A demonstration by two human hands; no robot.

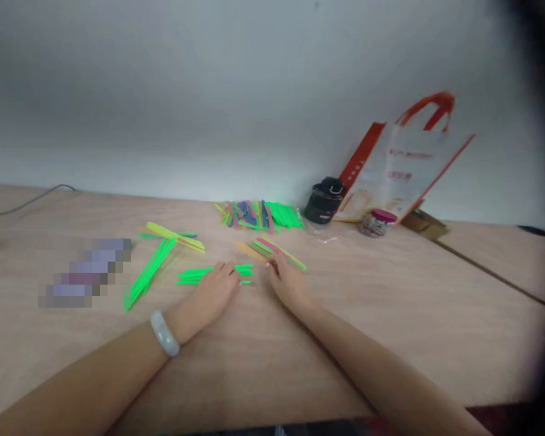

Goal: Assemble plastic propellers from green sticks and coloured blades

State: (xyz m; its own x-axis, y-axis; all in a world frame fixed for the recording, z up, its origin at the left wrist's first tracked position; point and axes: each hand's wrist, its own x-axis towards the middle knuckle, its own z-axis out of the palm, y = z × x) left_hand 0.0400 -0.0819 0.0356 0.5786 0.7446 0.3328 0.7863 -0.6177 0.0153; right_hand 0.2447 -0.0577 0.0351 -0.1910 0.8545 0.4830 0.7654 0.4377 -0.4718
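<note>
My left hand (215,290), with a pale bangle on its wrist, lies over a small bundle of green sticks (195,275) on the wooden table (390,315), fingers curled down onto them. My right hand (287,281) rests just right of it, fingertips touching a mixed group of pink, green and orange sticks (275,249). Whether either hand grips a stick is blurred. Another long green bundle (149,269) lies to the left, with yellow sticks (177,236) crossing its top.
A heap of mixed coloured sticks (258,215) lies further back. Behind it stand a black jar (323,203), a small clear jar with a pink lid (378,222) and a white-and-red paper bag (404,163) against the wall. A pixelated patch (86,272) lies left; a cable (27,203) runs far left.
</note>
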